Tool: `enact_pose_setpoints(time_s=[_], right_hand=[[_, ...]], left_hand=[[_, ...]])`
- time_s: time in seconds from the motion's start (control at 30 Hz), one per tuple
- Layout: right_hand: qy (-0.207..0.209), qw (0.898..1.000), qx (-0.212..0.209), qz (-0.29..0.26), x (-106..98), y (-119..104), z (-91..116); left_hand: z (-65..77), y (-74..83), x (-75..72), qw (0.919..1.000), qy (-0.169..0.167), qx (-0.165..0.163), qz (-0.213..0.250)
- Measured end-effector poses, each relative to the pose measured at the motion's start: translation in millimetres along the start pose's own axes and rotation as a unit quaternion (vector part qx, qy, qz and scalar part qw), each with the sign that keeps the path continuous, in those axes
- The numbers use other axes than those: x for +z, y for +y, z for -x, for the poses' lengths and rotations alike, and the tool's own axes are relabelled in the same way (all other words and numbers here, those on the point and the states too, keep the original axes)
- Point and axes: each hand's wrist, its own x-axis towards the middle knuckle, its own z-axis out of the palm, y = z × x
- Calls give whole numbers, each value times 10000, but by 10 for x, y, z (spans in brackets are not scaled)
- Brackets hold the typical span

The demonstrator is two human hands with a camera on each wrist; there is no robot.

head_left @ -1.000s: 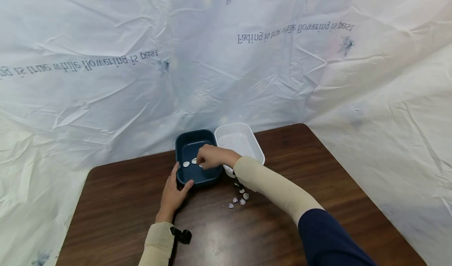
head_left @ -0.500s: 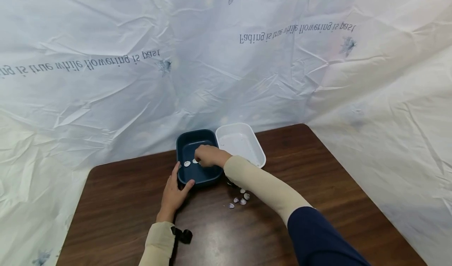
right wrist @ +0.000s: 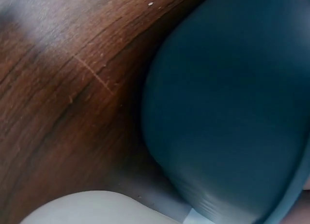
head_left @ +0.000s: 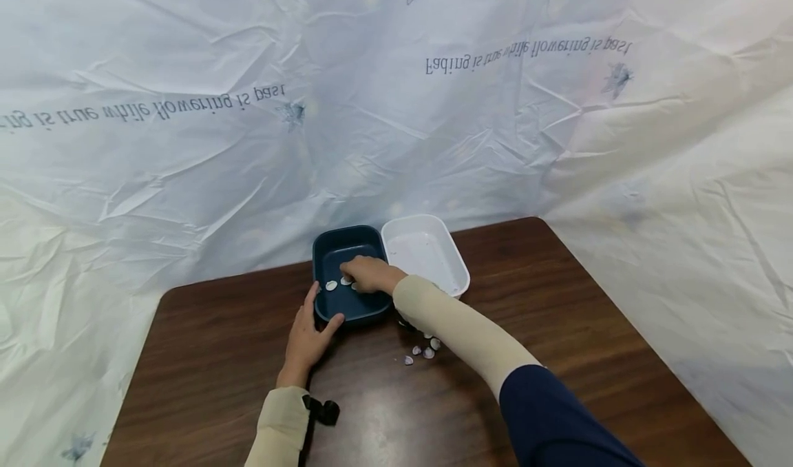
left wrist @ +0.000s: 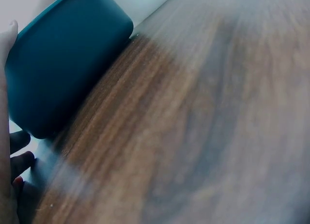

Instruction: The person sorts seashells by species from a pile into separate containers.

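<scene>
My left hand (head_left: 305, 336) steadies the near left corner of a dark blue plastic tub (head_left: 372, 313), its extended fingers on the left side and its thumb on the near rim. The left wrist view has this hand's fingers (left wrist: 19, 162) beside the tub's outer wall. Inside the tub, my right hand (head_left: 365, 274) has its fingers bent down and pinches a small white seashell (head_left: 345, 281); the fingertips are partly hidden. A second seashell (head_left: 331, 286) lies to its left, and a third seashell (head_left: 355, 286) peeks out under the hand.
A white tub (head_left: 427, 246) stands against the blue one on the right. Several loose seashells (head_left: 429, 353) lie on the brown wooden table (head_left: 235, 343) beneath my right forearm. White printed cloth (head_left: 347, 129) hangs along the table's back edge.
My right hand has shifted slightly left and lower inside the tub, to the middle shell. The left hand keeps its place on the tub; the whole view drifts a little.
</scene>
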Motion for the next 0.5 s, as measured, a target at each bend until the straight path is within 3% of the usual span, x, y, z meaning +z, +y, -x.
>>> enact_pose_setpoints(time_s=[0.27,0.5], right_hand=[[123,9999,-53,-9,54,49,-42],[388,9991,-185,-17,-18,74,47]], left_hand=[[-5,27,1,10000,23,36,-7],[-8,44,-10,10000,-25,-11,-51]])
